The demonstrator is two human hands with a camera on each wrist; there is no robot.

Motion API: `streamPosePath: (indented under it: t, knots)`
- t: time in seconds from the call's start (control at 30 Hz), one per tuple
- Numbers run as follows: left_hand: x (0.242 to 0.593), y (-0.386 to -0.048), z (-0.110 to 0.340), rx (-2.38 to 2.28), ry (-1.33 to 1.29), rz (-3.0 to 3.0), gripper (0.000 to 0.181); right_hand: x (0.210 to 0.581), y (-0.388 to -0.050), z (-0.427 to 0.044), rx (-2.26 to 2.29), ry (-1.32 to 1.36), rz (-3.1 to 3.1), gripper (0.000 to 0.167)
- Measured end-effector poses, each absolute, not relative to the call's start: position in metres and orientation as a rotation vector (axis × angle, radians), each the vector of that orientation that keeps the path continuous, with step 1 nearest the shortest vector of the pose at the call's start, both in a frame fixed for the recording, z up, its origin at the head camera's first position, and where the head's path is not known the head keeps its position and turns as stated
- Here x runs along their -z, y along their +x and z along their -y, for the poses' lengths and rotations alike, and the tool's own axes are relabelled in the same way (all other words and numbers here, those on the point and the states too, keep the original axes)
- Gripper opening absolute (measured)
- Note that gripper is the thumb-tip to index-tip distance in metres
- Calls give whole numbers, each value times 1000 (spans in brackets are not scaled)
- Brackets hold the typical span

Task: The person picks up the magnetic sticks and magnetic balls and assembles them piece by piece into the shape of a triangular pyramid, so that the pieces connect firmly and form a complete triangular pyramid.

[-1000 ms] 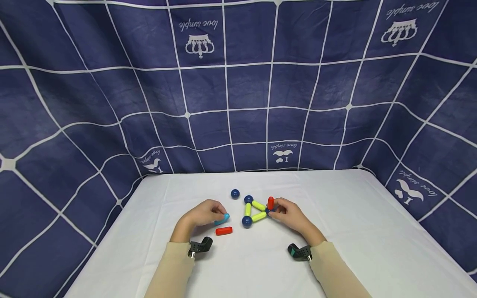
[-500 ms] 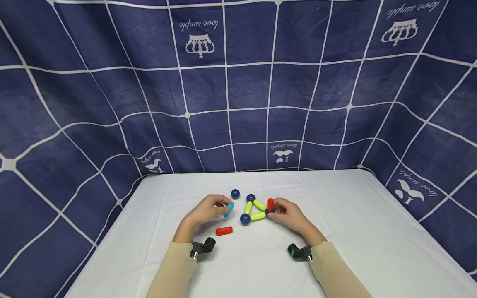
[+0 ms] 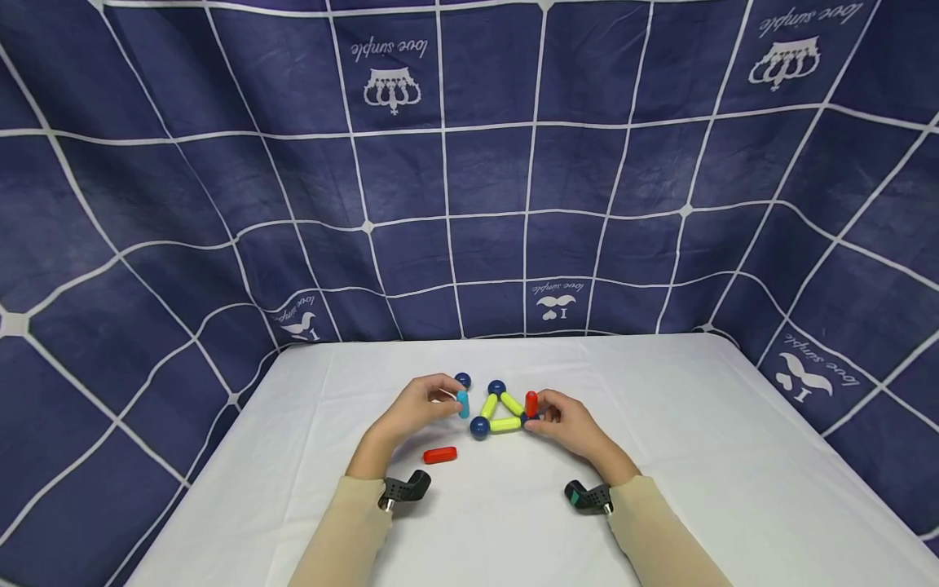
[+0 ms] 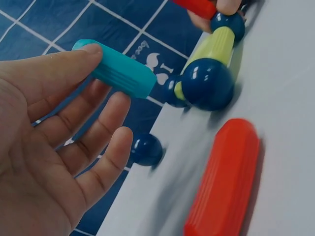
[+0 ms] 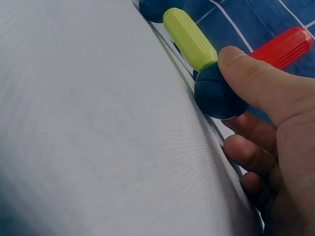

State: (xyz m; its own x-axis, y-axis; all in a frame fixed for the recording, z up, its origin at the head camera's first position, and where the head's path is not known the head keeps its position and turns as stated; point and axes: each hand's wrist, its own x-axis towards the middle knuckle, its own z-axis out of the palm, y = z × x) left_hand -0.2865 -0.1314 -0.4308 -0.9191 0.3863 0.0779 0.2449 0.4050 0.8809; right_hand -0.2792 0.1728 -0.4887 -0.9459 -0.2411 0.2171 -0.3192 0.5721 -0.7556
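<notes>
My left hand point(image 3: 412, 408) pinches a light blue magnetic stick point(image 4: 123, 73) between thumb and fingers. It is held upright, just left of a triangle of yellow-green sticks point(image 3: 504, 425) joined by dark blue balls. In the left wrist view its lower end is apart from the nearest ball point(image 4: 207, 84). At the triangle's right corner, my right hand point(image 3: 575, 425) grips the ball point(image 5: 216, 96) there with the thumb and fingers. A red stick point(image 3: 531, 403) stands up from that ball; the thumb hides its lower end in the right wrist view.
A second red stick point(image 3: 440, 455) lies on the white-covered table point(image 3: 499, 522), in front of the left hand. One loose dark blue ball point(image 3: 462, 381) sits behind the left fingers. A navy checked cloth point(image 3: 484, 171) hangs around the back and sides.
The left hand has lifted the light blue stick off the table, turned it upright and carried it right towards the triangle. The triangle has swivelled slightly about the corner that the right hand grips.
</notes>
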Motion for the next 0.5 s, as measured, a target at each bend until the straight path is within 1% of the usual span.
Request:
streamPosePath:
  t: [0.5]
  knots:
    - [434, -283, 110, -1546, 627, -2474, 23, 489, -280, -173, -1319, 485, 2701, 29]
